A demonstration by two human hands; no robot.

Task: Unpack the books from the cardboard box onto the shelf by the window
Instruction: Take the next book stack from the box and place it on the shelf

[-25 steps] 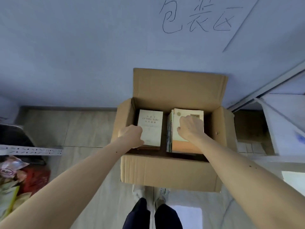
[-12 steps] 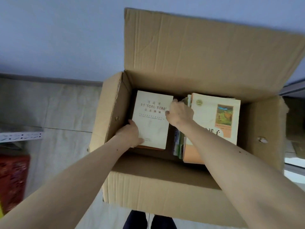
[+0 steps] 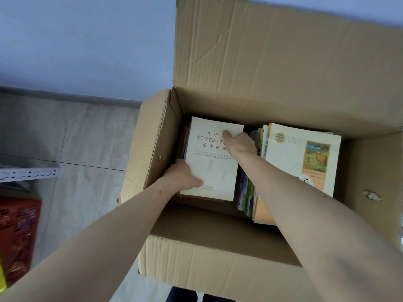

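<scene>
An open cardboard box (image 3: 209, 264) stands on the floor against the wall, its back flap upright. Inside lie two stacks of books. The left stack is topped by a cream book (image 3: 214, 168) with black Chinese text. My left hand (image 3: 184, 176) grips that stack's near left edge, thumb on the cover. My right hand (image 3: 239, 142) grips its right edge, thumb on the cover, fingers down in the gap between the stacks. The right stack (image 3: 301, 158) is topped by a cream and orange book with a picture. The shelf by the window is out of sight.
A red plastic crate (image 3: 17, 232) stands on the floor at the left, below a white perforated metal rail (image 3: 28, 173). Grey floor tiles and a pale wall lie behind the box. My dark trousers (image 3: 185, 295) show at the bottom edge.
The camera has come much closer to the box. My right hand left the right stack and took the cream book's right edge. My left hand stayed at that stack's left side.
</scene>
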